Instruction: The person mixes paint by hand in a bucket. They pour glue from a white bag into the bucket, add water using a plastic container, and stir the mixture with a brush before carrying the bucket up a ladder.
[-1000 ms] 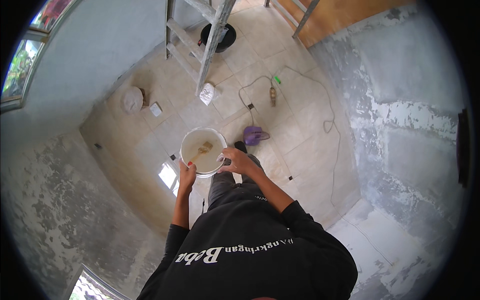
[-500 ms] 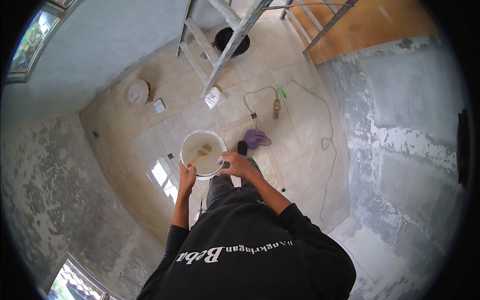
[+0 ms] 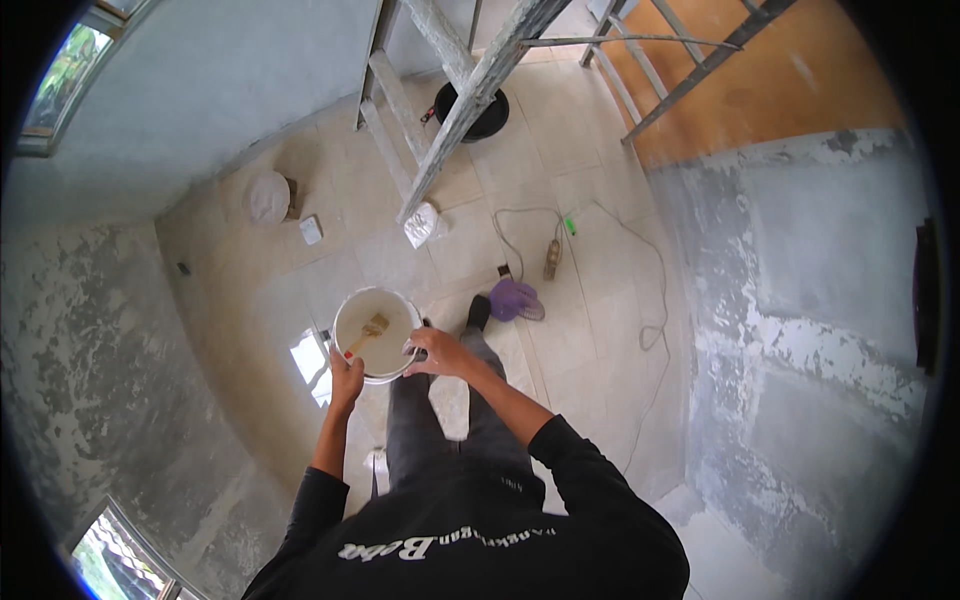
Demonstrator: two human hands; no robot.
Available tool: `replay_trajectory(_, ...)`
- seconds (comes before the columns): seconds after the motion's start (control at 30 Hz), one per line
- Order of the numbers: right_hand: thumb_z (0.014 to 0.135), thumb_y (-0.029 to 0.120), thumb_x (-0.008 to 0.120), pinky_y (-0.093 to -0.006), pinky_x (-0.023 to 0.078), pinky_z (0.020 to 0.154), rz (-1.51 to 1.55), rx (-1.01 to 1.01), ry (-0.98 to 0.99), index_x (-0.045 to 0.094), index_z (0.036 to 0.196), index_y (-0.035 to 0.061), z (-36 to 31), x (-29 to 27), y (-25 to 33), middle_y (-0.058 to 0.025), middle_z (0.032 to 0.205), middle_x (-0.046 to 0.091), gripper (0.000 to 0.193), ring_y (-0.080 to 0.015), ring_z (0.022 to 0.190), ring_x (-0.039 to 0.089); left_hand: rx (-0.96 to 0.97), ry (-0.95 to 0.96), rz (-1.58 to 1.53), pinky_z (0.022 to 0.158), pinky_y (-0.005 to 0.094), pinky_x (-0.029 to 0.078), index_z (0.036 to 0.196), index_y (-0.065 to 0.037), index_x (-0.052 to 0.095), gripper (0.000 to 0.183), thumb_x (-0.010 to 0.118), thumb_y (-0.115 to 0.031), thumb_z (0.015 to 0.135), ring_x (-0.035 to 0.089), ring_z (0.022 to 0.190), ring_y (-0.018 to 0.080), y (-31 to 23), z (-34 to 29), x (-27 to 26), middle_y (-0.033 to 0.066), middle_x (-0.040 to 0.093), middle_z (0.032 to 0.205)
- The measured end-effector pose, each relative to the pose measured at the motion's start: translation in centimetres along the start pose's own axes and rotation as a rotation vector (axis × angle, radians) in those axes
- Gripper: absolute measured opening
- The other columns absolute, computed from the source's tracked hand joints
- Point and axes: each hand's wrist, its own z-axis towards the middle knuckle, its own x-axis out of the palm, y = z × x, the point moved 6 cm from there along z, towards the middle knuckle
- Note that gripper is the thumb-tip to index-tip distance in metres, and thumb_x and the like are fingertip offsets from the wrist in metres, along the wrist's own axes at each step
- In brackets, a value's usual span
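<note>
Held in front of my legs is a white bucket (image 3: 397,311) with a pale inside. A paintbrush (image 3: 374,327) lies slanted in it, its bristles toward the middle and its handle toward the near left rim. My left hand (image 3: 346,381) is closed on that near left rim, beside the handle's reddish end; whether it also pinches the handle I cannot tell. On the right side of the rim, my right hand (image 3: 440,354) is closed, its fingertips over the edge.
A paint-spattered ladder (image 3: 470,98) stands ahead, a black basin (image 3: 484,116) behind it. Purple sandals (image 3: 516,300) lie by my foot, near a corded object (image 3: 553,259). A white package (image 3: 421,225) and a pale round container (image 3: 267,197) rest on the tiles. Patchy walls (image 3: 830,300) enclose the room.
The bucket and both hands have moved a little left and lower in view. More of my legs shows, with the feet apart. The hold on the bucket looks the same.
</note>
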Motion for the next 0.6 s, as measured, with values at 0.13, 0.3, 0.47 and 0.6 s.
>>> replay_trajectory(0.13,0.059,0.030,0.080,-0.0399,0.046,0.078,-0.072,-0.018,-0.011,0.062,0.084,0.0016,1.2,-0.9,-5.8,-0.0134,0.087,0.059,0.042,-0.0322,0.086,0.057,-0.068,0.012,-0.219,0.098,0.0371,0.033,0.127,0.002,0.035,0.055,0.047,0.000,0.073,0.042,0.114,0.0273,3.5,3.7,4.3,0.0162,0.043,0.119)
replay_trajectory(0.3,0.062,0.028,0.078,-0.0407,0.045,0.075,-0.149,0.020,-0.076,0.062,0.086,0.0021,1.1,-1.3,-14.1,-0.0129,0.087,0.059,0.039,-0.0319,0.084,0.056,-0.060,0.117,-0.169,0.104,0.0352,0.025,0.136,0.001,0.025,0.065,0.046,0.001,0.075,0.034,0.124,0.0286,9.0,9.5,11.3,0.0180,0.036,0.131)
replay_trajectory(0.47,0.064,0.026,0.077,-0.0410,0.044,0.071,-0.237,0.109,-0.147,0.062,0.090,0.0044,0.2,-0.2,-23.5,-0.0119,0.082,0.060,0.037,-0.0321,0.082,0.057,0.001,0.153,-0.150,0.107,0.0376,0.021,0.136,0.003,0.025,0.068,0.046,-0.002,0.072,0.029,0.128,0.0342,16.1,15.5,18.7,0.0212,0.033,0.135)
replay_trajectory(0.6,0.065,0.026,0.076,-0.0414,0.044,0.072,-0.185,0.149,-0.097,0.061,0.090,0.0047,-1.1,2.6,-33.8,-0.0124,0.084,0.059,0.036,-0.0324,0.082,0.056,-0.019,0.097,-0.168,0.110,0.0379,0.017,0.137,0.003,0.024,0.071,0.047,-0.002,0.070,0.023,0.133,0.0358,24.1,18.7,25.5,0.0236,0.028,0.140)
